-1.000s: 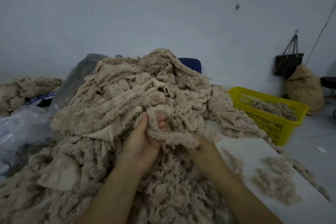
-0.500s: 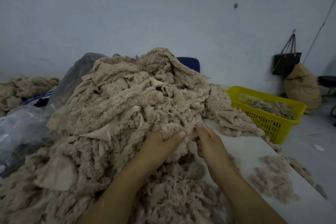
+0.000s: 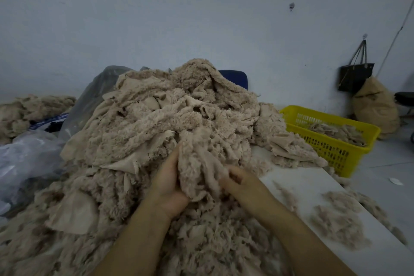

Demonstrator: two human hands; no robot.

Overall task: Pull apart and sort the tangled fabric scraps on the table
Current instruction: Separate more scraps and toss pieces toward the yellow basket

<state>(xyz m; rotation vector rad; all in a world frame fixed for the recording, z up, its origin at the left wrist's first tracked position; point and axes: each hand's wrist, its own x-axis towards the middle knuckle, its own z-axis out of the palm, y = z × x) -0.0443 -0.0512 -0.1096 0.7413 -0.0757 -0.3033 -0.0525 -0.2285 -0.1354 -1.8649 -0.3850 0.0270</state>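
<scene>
A big heap of tangled beige fleece scraps [image 3: 156, 123] covers most of the white table [image 3: 302, 184]. At its front, my left hand [image 3: 167, 184] and my right hand [image 3: 239, 180] both grip one fluffy clump of scraps [image 3: 199, 168] that hangs from the heap between them. My left fingers wrap the clump's left side. My right fingers pinch its right edge. A small loose pile of fluffy bits [image 3: 338, 224] lies on the table to the right.
A yellow plastic basket [image 3: 349, 152] with some scraps stands off the table's far right corner. Clear plastic bags [image 3: 29, 154] lie at the left, another beige pile [image 3: 29, 110] behind them. A dark bag [image 3: 356, 74] hangs on the wall above a stuffed sack [image 3: 376, 107].
Both hands rose from the heap's lower front and closed on one clump, lifting it slightly between them. Half a second ago they were only reaching into the scraps.
</scene>
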